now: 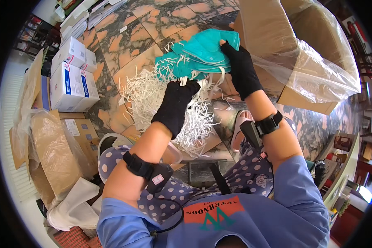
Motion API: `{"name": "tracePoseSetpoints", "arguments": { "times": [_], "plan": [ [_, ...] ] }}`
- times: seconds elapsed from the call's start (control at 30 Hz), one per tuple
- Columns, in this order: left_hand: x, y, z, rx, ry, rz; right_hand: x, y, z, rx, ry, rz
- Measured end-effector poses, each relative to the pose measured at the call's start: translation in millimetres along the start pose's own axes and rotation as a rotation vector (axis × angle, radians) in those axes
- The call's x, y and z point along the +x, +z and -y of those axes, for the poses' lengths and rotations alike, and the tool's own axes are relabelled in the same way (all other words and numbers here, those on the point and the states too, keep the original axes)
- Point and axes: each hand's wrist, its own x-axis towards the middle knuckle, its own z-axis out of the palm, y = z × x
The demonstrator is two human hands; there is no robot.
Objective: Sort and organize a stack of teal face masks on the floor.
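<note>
My right hand, in a black fingerless glove, grips a stack of teal folded face masks at its right edge. A white strap hangs in a loop below that stack. My left hand, gloved the same way, is closed on white elastic strips just below the masks. More teal masks with white straps lie behind and under the stack. Beneath both hands a tangled heap of loose white strips spreads over the floor. My left fingertips are partly hidden.
A large cardboard box with a clear plastic liner stands at the right. White cartons are stacked at the left, near an open cardboard box with plastic. The floor is marble tile. A low shelf stands at the right.
</note>
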Motion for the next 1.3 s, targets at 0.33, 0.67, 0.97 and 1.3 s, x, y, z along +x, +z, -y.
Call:
{"name": "tracePoseSetpoints", "arguments": {
  "times": [0.33,0.67,0.97,1.3],
  "plan": [
    [24.4,35.3,17.6,-0.133,-0.054,0.374,-20.4,6.4,6.8,-0.348,-0.529,0.092],
    [-35.2,53.8,-2.3,0.869,0.954,0.231,3.3,-17.1,-29.9,-0.263,-0.088,0.146],
    [-6.4,33.5,-7.7,0.764,1.035,0.172,-6.6,-20.0,-63.3,-0.225,-0.283,0.484],
    [-41.1,59.2,17.2,-0.673,0.171,0.279,26.4,-14.4,-58.7,-0.537,-0.092,-0.097]
  ]
}}
